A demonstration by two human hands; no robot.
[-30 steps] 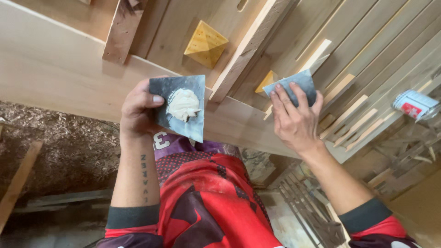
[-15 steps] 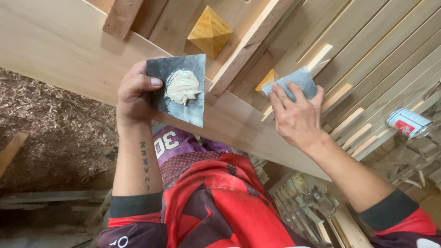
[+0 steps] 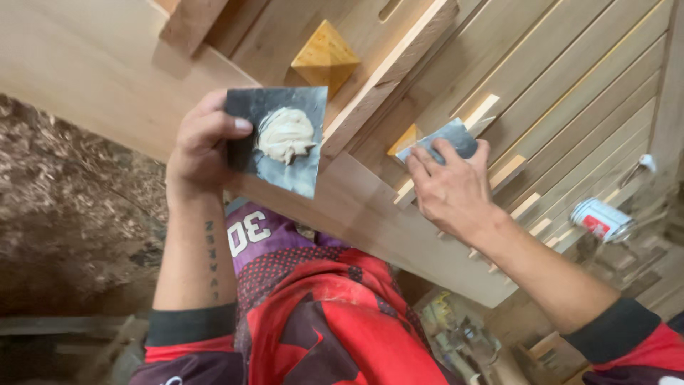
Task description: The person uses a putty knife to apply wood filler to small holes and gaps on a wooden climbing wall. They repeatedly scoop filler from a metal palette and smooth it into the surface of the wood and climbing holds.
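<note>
Grey sheet (image 3: pixel 278 139) in left hand (image 3: pixel 199 146); white-red can (image 3: pixel 600 217) right.

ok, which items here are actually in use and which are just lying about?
In use:
- left hand holding a grey square plate with a lump of beige putty
- right hand pressing a small grey scraper against the slatted wood panel

Lying about:
- small can
- wood shavings
- yellow pyramid block
</note>
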